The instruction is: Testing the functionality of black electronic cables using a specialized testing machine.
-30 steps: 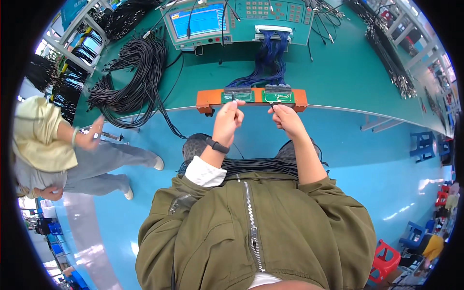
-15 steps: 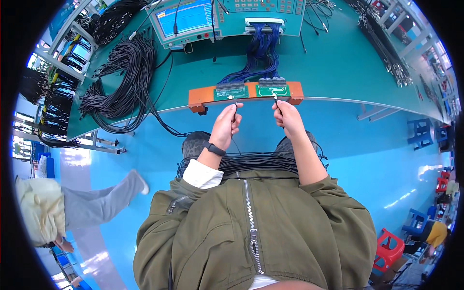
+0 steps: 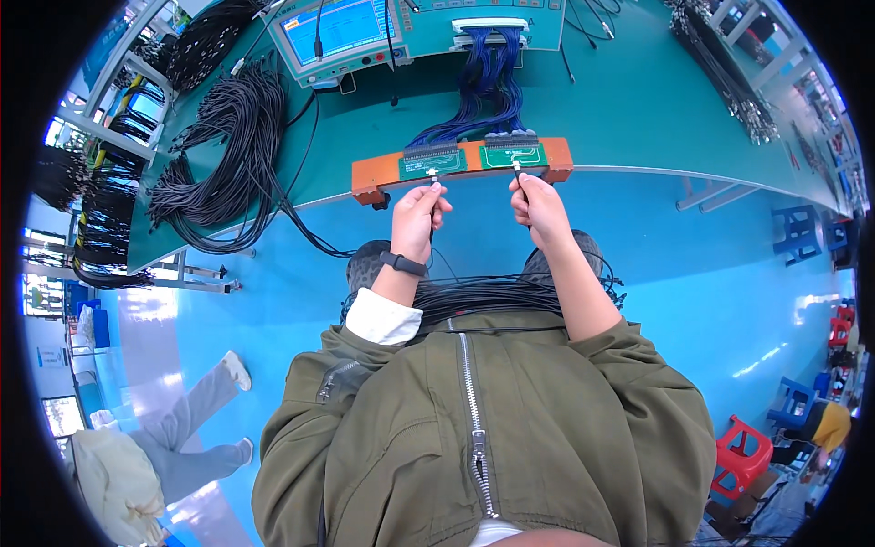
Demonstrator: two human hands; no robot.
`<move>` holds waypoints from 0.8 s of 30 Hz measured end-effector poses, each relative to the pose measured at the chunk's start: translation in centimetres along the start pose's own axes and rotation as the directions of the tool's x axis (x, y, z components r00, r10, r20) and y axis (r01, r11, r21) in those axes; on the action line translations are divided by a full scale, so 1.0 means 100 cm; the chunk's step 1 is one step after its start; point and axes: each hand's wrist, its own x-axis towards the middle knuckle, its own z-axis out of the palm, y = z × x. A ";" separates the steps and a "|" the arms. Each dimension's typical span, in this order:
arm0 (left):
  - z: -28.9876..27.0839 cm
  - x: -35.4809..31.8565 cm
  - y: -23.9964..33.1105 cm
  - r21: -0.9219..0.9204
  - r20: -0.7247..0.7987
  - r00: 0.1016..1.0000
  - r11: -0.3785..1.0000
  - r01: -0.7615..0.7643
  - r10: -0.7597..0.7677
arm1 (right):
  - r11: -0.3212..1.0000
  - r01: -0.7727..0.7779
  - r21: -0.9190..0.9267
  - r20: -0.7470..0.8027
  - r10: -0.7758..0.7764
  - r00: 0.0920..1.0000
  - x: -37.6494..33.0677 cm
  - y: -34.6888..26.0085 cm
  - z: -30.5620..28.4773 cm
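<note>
My left hand point(image 3: 416, 219), a dark band on its wrist, pinches the end of a thin black cable right below the white socket of the left green circuit board point(image 3: 447, 162). Whether that plug is seated is too small to tell. My right hand point(image 3: 544, 208) grips another black cable point(image 3: 520, 180), whose end meets the socket of the right green circuit board point(image 3: 512, 156). Both boards are fixed on an orange bar point(image 3: 375, 173) at the table's front edge. Blue-purple wires point(image 3: 483, 82) run from them to a test instrument point(image 3: 428, 35) with a lit screen.
A thick bundle of black cables point(image 3: 228, 164) lies on the green table point(image 3: 602, 118) at left, with another cable bundle point(image 3: 729, 82) at far right. More black cables point(image 3: 492, 299) rest across my lap. A person point(image 3: 137, 465) is at lower left; a red stool point(image 3: 743, 456) stands at lower right.
My left hand has moved up to the left board's socket with its cable end. My right hand stays at the right board. The person at left has moved, and the view has shifted slightly.
</note>
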 end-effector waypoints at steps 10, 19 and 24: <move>0.004 0.001 -0.002 -0.008 0.031 0.999 1.000 0.012 -0.011 | 0.982 0.030 0.188 -0.140 -0.003 0.990 -0.003 -0.002 0.032; 0.002 0.001 0.000 0.015 0.009 1.000 1.000 -0.010 0.010 | 0.984 -0.027 0.178 0.061 0.017 0.998 0.009 -0.006 0.004; 0.005 0.000 -0.001 -0.022 -0.021 0.999 0.999 -0.044 0.043 | 0.985 -0.012 0.173 0.056 0.002 0.998 0.005 -0.010 0.007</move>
